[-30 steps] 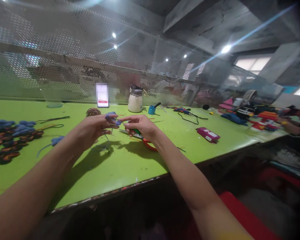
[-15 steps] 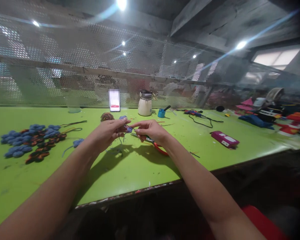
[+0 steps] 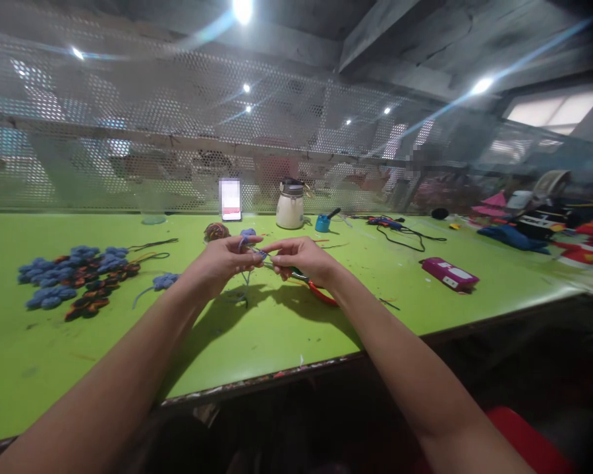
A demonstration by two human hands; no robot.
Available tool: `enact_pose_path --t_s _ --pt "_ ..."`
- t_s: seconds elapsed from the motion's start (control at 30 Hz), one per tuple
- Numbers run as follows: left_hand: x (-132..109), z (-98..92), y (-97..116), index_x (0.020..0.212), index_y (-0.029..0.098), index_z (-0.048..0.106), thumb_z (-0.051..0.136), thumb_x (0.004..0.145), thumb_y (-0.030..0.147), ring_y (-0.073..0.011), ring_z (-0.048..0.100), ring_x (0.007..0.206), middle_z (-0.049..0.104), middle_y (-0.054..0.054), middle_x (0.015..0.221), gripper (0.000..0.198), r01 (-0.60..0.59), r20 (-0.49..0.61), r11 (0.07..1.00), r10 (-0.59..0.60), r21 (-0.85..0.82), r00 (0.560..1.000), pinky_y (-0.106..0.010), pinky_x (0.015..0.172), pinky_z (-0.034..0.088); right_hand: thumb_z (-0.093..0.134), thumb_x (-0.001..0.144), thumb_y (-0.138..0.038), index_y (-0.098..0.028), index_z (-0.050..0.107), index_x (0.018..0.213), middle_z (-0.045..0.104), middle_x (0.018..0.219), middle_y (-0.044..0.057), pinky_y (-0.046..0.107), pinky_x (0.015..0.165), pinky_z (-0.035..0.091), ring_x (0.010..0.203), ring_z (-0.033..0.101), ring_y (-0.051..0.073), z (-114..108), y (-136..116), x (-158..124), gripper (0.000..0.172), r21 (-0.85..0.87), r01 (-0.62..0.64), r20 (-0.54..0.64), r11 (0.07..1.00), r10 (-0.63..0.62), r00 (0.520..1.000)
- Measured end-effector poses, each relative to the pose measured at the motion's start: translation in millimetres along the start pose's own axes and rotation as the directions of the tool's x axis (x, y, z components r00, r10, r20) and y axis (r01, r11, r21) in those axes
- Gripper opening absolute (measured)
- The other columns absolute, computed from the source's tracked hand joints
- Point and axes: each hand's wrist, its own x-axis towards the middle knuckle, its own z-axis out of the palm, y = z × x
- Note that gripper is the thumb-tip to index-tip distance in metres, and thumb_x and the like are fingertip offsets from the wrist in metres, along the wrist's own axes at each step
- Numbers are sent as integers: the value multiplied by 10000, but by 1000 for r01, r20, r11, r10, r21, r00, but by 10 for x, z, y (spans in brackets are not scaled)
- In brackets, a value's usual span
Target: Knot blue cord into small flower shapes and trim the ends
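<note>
In my left hand [image 3: 221,262] a small piece of blue crochet [image 3: 263,255] is pinched between thumb and fingers, with blue yarn [image 3: 244,243] running over the fingers. Opposite it, my right hand [image 3: 301,258] is closed on a thin crochet hook [image 3: 269,258], its tip at the crochet; the grip hides most of the hook. Loose yarn tails [image 3: 247,280] hang below the work. Scissors [image 3: 321,294] with red handles lie under my right hand, partly covered by it. Behind my left hand sits a ball of multicoloured yarn [image 3: 217,232].
Blue and dark-orange crocheted flowers [image 3: 49,296] lie at left on the green table [image 3: 257,342], with a single blue flower [image 3: 165,282] nearer. Farther back stand a phone [image 3: 231,201], a cream jug [image 3: 290,207] and a blue pot [image 3: 322,224]. A purple box [image 3: 449,273] lies right.
My left hand has turned slightly, and yarn now shows looped over its fingers. My right hand stays close to the crochet. The whole view has shifted a little.
</note>
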Motion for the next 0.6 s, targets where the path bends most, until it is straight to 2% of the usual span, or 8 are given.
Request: enact_pose_path --t_s 0.2,0.4,0.6 --pt "30 -46 -44 1076 146 658 781 594 132 -154 603 657 647 -15 678 498 -62 52 998 61 25 997 -293 635 410 699 718 -158 -145 696 995 642 615 3 221 499 447 512 540 78 -5 3 1 277 127 -45 23 991 42 999" --pt "-2 -5 -9 1100 111 626 781 593 124 -140 598 638 636 -9 669 530 -44 45 999 44 17 998 -269 605 391 680 708 -125 -115 680 1005 614 582 -10 221 497 456 475 499 64 -2 -23 -2 297 210 -88 38 974 82 996" --pt "-17 22 7 1113 115 621 768 598 106 -156 626 718 646 -24 730 536 -18 43 999 20 -50 999 -281 688 429 664 712 -91 -113 679 1024 606 582 -10 222 493 455 468 493 65 -5 -39 -9 313 226 -75 13 971 75 997"
